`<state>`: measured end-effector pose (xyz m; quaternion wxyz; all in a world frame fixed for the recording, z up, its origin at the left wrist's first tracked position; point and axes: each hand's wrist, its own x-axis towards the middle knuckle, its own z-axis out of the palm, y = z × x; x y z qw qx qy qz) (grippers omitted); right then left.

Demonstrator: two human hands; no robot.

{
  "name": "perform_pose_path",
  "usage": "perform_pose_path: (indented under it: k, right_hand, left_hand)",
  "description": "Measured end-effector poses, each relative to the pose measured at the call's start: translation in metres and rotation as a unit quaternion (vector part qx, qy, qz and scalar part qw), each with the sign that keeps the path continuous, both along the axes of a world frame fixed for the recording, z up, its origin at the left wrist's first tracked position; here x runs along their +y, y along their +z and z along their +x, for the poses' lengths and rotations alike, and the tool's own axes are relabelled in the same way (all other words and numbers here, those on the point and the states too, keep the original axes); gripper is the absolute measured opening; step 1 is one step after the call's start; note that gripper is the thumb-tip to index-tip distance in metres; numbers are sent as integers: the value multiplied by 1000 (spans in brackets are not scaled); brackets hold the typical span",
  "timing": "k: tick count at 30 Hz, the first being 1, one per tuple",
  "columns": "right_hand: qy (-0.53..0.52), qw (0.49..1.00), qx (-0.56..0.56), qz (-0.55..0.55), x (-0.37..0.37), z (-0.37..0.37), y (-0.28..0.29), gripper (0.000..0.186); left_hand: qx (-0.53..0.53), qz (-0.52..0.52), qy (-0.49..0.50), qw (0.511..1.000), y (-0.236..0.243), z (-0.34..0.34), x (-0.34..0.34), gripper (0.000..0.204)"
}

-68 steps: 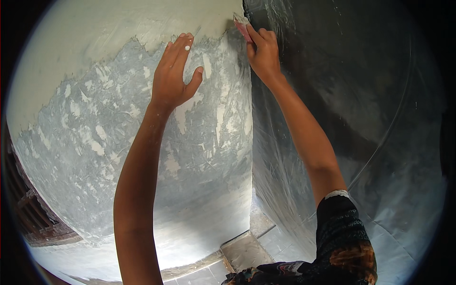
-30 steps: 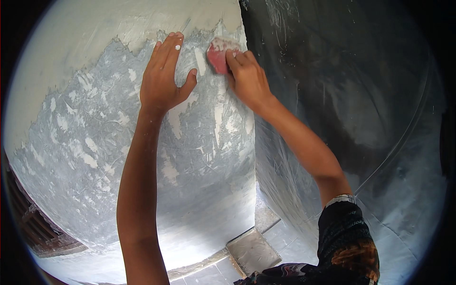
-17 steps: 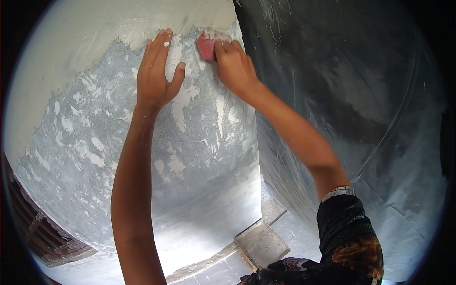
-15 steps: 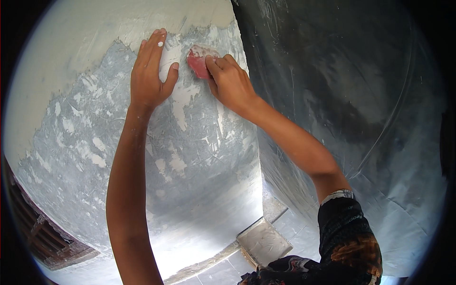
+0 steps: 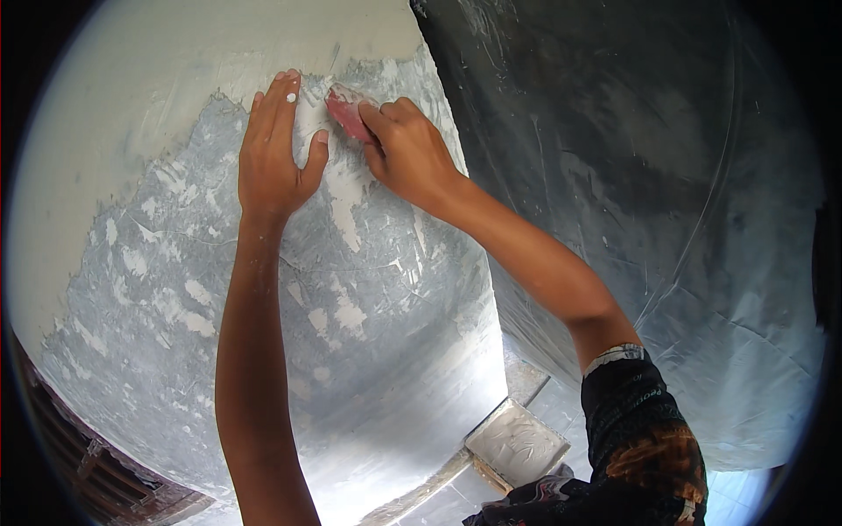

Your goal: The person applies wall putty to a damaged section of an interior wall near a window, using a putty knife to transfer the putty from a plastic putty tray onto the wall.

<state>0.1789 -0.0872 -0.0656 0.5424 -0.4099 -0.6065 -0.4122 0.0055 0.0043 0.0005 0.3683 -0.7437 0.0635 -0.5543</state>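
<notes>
My left hand [image 5: 274,162] lies flat on the wall [image 5: 333,237], fingers stretched upward and thumb apart, with a white blob on one finger. To its right, my right hand [image 5: 410,151] pinches a red putty scraper [image 5: 349,116] smeared with white. The scraper is tilted, its far edge at the wall near the boundary between a cream coat [image 5: 175,79] above and rough grey surface below. Patches of white filler [image 5: 345,210] dot the grey area. Whether the scraper's edge presses on the wall is hard to tell.
A dark plastic sheet [image 5: 614,175] hangs along the wall's right edge. Low down, a square tray [image 5: 517,443] with whitish paste smears stands by pale floor tiles [image 5: 447,504]. A dark slatted opening [image 5: 110,473] shows at the lower left.
My right hand has shifted slightly left, bringing the scraper closer to my left hand and turning it more edge-on. My left hand stays flat on the wall. The view has shifted a little.
</notes>
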Motion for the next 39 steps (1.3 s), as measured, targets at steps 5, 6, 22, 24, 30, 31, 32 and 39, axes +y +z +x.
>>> perform_pose_path:
  k: [5, 6, 22, 24, 30, 31, 32, 39]
  right_hand:
    - [-116, 984, 46, 127, -1, 71, 92, 14]
    - [-112, 984, 45, 127, 6, 83, 105, 14]
    - [-83, 987, 6, 140, 0, 75, 90, 25]
    - [-155, 977, 1, 144, 12, 94, 109, 19]
    - [-45, 998, -40, 26, 19, 33, 25, 16]
    - [-12, 998, -51, 20, 11, 19, 14, 18]
    - [22, 998, -62, 14, 3, 8, 10, 21]
    - [-127, 982, 54, 129, 17, 64, 84, 18]
  left_hand:
    - [3, -8, 8, 1000, -2, 7, -1, 60]
    - [3, -10, 11, 1000, -2, 4, -1, 60]
    - [0, -11, 21, 1000, -2, 8, -2, 62]
    - [-1, -14, 23, 1000, -3, 9, -3, 62]
    - [-11, -14, 11, 1000, -1, 0, -1, 60]
    - [-17, -11, 6, 1000, 0, -5, 0, 59]
    - [-16, -14, 10, 1000, 0, -11, 2, 59]
    - [-19, 2, 41, 999, 11, -33, -5, 57]
